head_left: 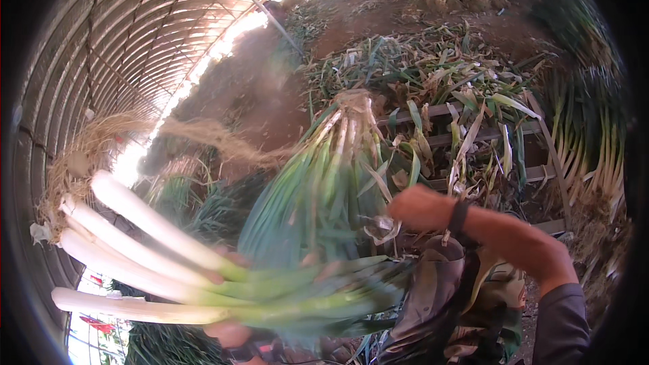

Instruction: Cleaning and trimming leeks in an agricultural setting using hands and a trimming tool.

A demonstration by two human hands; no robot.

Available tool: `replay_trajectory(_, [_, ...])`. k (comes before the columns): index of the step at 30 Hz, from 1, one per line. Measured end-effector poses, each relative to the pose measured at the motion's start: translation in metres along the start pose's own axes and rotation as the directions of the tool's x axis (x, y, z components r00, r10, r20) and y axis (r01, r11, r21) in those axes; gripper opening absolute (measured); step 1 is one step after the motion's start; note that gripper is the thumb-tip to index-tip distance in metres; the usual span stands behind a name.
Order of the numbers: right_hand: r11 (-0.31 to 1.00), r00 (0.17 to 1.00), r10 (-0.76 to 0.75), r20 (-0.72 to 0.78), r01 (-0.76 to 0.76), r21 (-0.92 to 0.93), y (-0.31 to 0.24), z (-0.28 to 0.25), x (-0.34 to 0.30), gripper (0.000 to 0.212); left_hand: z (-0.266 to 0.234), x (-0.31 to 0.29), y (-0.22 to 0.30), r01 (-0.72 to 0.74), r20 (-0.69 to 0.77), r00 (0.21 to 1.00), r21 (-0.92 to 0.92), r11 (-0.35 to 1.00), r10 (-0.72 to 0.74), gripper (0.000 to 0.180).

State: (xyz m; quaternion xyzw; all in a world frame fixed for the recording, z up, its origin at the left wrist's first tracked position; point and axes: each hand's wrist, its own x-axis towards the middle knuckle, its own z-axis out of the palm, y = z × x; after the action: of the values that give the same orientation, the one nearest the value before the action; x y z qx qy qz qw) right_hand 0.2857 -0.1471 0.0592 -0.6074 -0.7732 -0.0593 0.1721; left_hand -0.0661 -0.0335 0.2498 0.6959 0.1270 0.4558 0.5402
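Observation:
My left hand [226, 333] is closed around several large green onions [145, 250]. Their thick white shafts and tangled roots point left, and their blurred green leaves sweep to the right across my lap. Part of this hand is hidden behind the stalks. My right hand [420, 208], with a dark band on its wrist, is curled closed above my knee. A pale dry leaf [384, 231] hangs just below its fingers; whether they grip it is hard to make out. In front of me lies a bigger pile of green onions [331, 169], roots away from me.
Beyond the pile, stripped leaves [433, 67] cover the ground and a slatted frame [473, 135]. More green onions [595, 128] lie along the right side. A ribbed, curved tunnel wall [101, 61] rises on the left, with a slanting pole [253, 0] by it.

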Motion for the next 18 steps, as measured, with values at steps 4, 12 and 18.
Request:
replay_trajectory(4, [0.937,0.967,0.252,0.022,-0.238,-0.257,0.021,-0.037,-0.032,0.033,-0.007,-0.001,0.006,-0.035,-0.089,0.996,-0.049,0.998,0.030,0.069])
replay_trajectory(12, [0.978,0.897,-0.159,-0.413,0.201,0.059,-0.121,-0.023,0.050,0.029,-0.003,0.007,-0.017,-0.034,0.097,0.994,-0.083,0.996,0.042,0.070])
replay_trajectory(18, [0.969,0.932,-0.244,-0.267,0.247,-0.021,-0.076,0.020,0.018,0.008,-0.013,0.004,-0.015,-0.025,0.012,1.000,-0.169,0.985,0.027,0.072])
